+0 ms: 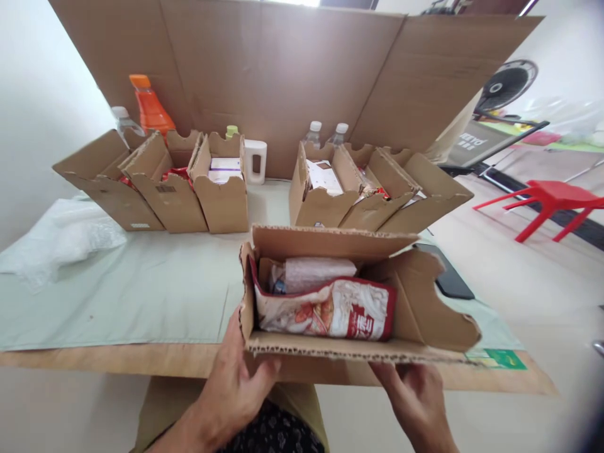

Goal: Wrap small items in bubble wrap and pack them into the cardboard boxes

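Held between my two hands at the table's front edge is an open cardboard box [415, 296], its low scalloped end toward the right. Inside lie a red and white printed food bag [325, 311] and, behind it, a whitish wrapped packet [321, 272]. My left hand [240, 371] grips the box's left end and near lower side, thumb along the front. With its fingers under the near right side, my right hand [413, 390] supports the box; those fingertips are partly hidden beneath it.
Cardboard boxes with goods stand in two groups, left [184, 201] and right [325, 204]. Behind them are an orange bottle [153, 110], clear bottles and a white handled container [255, 162]. Bubble wrap [66, 233] lies left, a dark flat device [446, 274] right. A red stool [552, 198] stands beyond.
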`<action>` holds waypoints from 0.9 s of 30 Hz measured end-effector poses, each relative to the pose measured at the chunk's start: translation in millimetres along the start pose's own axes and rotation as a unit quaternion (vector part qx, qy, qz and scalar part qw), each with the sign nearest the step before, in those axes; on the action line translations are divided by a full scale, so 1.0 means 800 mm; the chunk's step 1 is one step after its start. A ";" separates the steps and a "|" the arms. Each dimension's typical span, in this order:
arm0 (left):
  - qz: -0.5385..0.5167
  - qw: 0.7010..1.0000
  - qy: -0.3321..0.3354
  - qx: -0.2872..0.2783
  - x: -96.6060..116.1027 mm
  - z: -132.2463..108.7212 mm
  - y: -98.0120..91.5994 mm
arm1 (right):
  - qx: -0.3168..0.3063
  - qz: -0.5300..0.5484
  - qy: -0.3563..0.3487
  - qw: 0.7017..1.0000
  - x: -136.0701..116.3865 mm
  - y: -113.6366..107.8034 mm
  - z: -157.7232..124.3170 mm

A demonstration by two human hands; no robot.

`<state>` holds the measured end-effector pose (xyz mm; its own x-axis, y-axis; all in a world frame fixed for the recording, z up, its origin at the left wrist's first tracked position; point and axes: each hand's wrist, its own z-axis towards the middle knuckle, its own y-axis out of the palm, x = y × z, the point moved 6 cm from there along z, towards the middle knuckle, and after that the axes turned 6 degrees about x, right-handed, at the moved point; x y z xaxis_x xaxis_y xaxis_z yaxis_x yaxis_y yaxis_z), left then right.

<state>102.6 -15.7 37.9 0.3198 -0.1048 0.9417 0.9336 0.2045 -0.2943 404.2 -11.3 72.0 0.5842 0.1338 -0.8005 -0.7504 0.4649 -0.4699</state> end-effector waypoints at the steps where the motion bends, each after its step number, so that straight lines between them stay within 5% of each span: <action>1: 0.018 1.000 0.002 0.008 -0.006 -0.016 -0.010 | -0.015 0.004 0.000 1.000 -0.001 0.000 -0.009; 4: 0.080 0.995 -0.012 0.057 -0.027 -0.036 -0.049 | -0.089 0.055 -0.018 0.994 -0.021 0.036 -0.010; 7: 0.109 0.989 -0.026 0.097 -0.033 -0.029 -0.076 | -0.141 0.147 -0.050 0.978 -0.052 0.101 0.033; 10: 0.086 0.989 -0.022 0.116 -0.024 -0.025 -0.072 | -0.132 0.209 -0.063 0.967 -0.071 0.156 0.093; 13: 0.085 0.993 -0.001 0.087 -0.013 -0.036 -0.044 | -0.119 0.219 -0.078 0.965 -0.079 0.192 0.131; 27: 0.105 0.990 0.058 0.073 0.022 -0.051 0.018 | -0.040 0.230 -0.068 0.970 -0.083 0.217 0.158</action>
<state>128.2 -54.5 43.3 0.5284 -0.1553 0.8347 0.8144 0.3707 -0.4465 274.2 170.9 90.8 0.2123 0.4284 -0.8783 -0.9601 0.2587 -0.1059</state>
